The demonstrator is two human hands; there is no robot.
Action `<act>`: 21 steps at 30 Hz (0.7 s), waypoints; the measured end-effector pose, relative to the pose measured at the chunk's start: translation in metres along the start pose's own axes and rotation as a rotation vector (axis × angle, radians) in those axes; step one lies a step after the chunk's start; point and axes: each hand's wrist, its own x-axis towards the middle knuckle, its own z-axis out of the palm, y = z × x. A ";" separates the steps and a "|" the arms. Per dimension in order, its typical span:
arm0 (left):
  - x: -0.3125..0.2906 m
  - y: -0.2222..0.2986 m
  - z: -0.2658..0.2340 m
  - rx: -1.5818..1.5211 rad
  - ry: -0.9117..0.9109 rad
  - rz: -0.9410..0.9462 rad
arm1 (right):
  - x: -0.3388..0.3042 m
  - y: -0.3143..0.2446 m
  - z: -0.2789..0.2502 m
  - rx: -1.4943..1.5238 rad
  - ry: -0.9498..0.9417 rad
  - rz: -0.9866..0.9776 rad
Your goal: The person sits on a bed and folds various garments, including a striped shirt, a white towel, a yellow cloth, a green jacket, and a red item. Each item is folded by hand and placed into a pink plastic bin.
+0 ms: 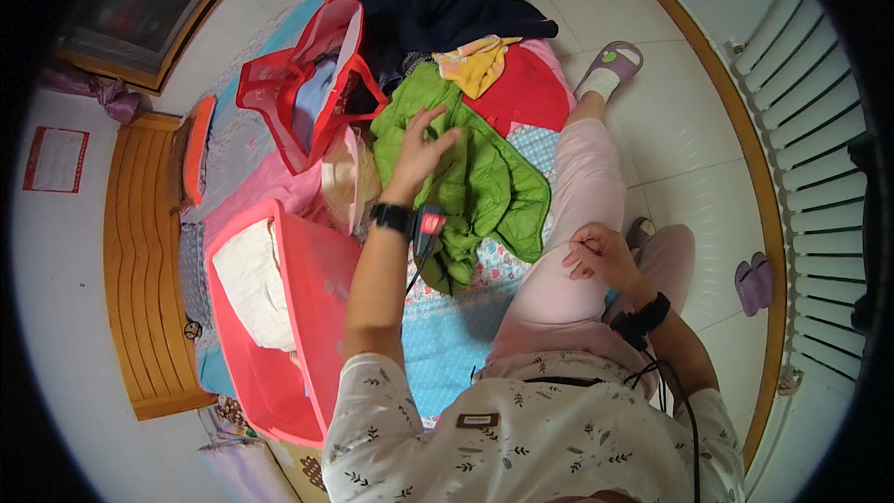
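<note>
My left hand [422, 151] hovers over or lightly touches a crumpled green quilted garment [498, 196] on the bed; I cannot tell which. Its fingers are apart and nothing is in them. On my pink-trousered leg lies my right hand [603, 256], fingers loosely bent and spread, holding nothing. Beyond the green garment are a yellow patterned cloth [477, 63], a red cloth [529, 93] and a dark navy garment [456, 14]. Left of my left hand are a red mesh-sided bag [272, 93] with clothes inside and a pale straw-coloured hat [343, 177].
A pink plastic bin [323, 284] with a white folded cloth [250, 287] stands at my left. Behind it is a wooden headboard [149, 270]. On the right, purple slippers [754, 283] lie on the tiled floor before a white radiator [819, 177]. Cables hang from both wrist devices.
</note>
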 end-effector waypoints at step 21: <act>0.010 0.035 0.035 -0.658 -0.113 -0.232 | 0.000 -0.002 -0.002 0.004 0.013 -0.001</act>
